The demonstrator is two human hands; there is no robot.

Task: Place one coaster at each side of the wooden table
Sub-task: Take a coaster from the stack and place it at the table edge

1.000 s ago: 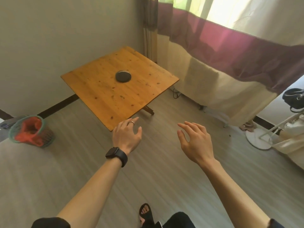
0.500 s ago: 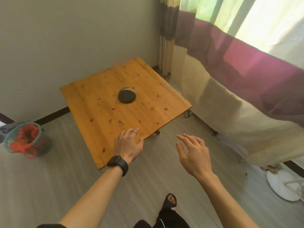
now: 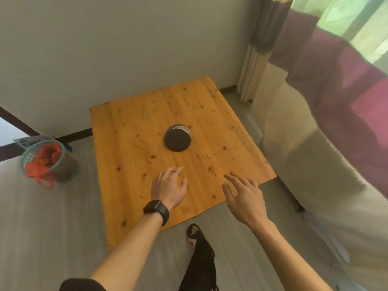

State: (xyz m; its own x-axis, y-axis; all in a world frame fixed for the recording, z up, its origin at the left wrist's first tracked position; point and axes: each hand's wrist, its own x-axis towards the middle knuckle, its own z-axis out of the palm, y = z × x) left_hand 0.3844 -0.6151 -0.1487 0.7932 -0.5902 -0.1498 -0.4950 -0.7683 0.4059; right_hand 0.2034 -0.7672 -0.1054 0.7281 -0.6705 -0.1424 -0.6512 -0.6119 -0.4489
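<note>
A low square wooden table point(image 3: 134, 131) stands against the wall in front of me. At its middle lies a small stack of round dark coasters point(image 3: 177, 140), with a lighter coaster edge showing behind the top one. My left hand point(image 3: 168, 187), with a ring and a black watch on the wrist, hovers open over the table's near part, a short way in front of the stack. Over the near right edge of the table my right hand point(image 3: 244, 196) is held out, fingers spread and nothing in it.
A woven basket point(image 3: 63, 166) with a teal rim and orange cloth inside stands on the floor left of the table. A long curtain point(image 3: 327, 131) hangs close along the table's right side. My sandalled foot point(image 3: 194, 233) is at the near edge.
I have stepped closer to the table. Both hands, which were over the floor before, now reach over the tabletop toward the coaster stack.
</note>
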